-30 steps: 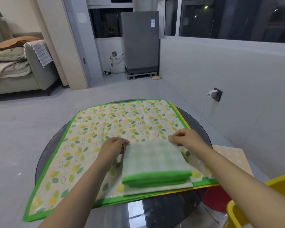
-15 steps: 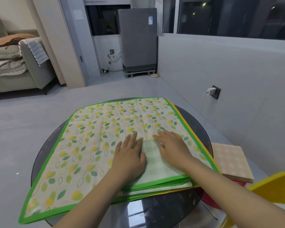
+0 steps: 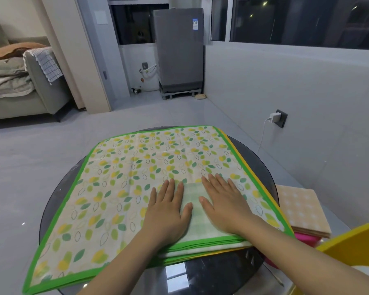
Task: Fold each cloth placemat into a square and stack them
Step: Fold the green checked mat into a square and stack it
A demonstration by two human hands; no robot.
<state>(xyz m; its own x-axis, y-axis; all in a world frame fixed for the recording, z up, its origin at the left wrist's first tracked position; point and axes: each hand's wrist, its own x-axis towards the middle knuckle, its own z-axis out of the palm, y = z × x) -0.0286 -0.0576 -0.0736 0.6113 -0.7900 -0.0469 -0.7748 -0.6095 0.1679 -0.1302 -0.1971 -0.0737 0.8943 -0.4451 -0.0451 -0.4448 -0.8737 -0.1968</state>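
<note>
Left hand (image 3: 168,211) and right hand (image 3: 224,204), both spread flat and gripping nothing, press the folded pale-green checked cloth placemat (image 3: 197,222) lying near-right on the leaf-print placemat (image 3: 124,179); best smooth outward evenly, keeping edges squared.

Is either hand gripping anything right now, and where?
Nothing is gripped. The left hand and right hand lie flat, palms down, on the folded green placemat.
</note>
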